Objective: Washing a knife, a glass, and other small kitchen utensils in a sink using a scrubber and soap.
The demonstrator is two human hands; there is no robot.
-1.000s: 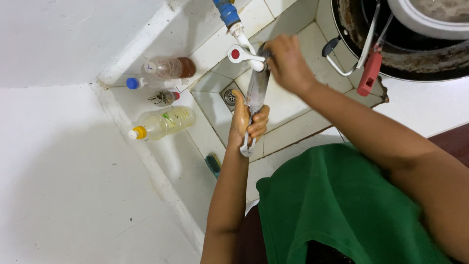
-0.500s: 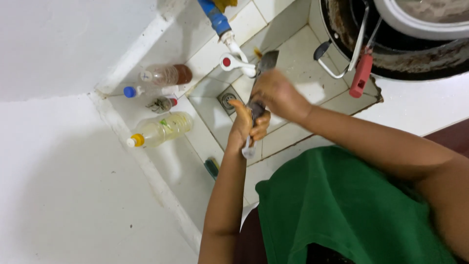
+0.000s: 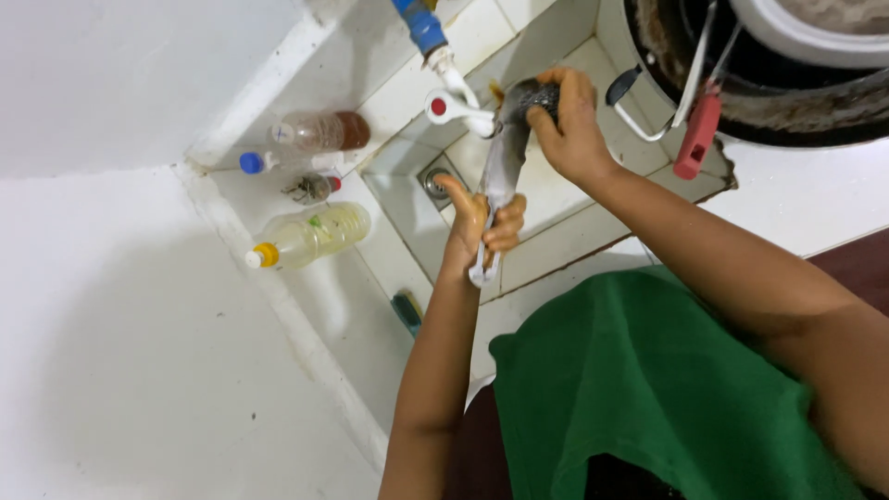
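The left hand (image 3: 482,218) was clenched around the white handle of a long kitchen knife (image 3: 500,176), thumb stuck out to the side, holding it over the tiled sink (image 3: 556,199). The knife looked dull grey along its blade, wet and smeared, with the pale handle end poking out below the fist. Its blade ran up and away from the fist toward the tap (image 3: 454,102), which was white with a red dot on its lever and hung from a blue pipe fitting (image 3: 417,23) at the sink's back edge.

The right hand (image 3: 565,125) was closed on a dark scouring pad (image 3: 537,97), pressing it against the far end of the blade just beside the tap. Whether water ran could not be told.

At the sink's floor sat a round metal drain (image 3: 435,182). On the white ledge along the sink's left edge lay 3 bottles: 1 clear with brown liquid (image 3: 319,131), 1 small dark one (image 3: 310,188), and 1 with yellowish liquid and a yellow cap (image 3: 310,233). A blue cap (image 3: 250,163) lay near the ledge's back corner. A red-handled tool (image 3: 694,134) hung over a large dark round pan (image 3: 769,83) past the sink's right edge. A green cloth (image 3: 648,398) covered the person's front.
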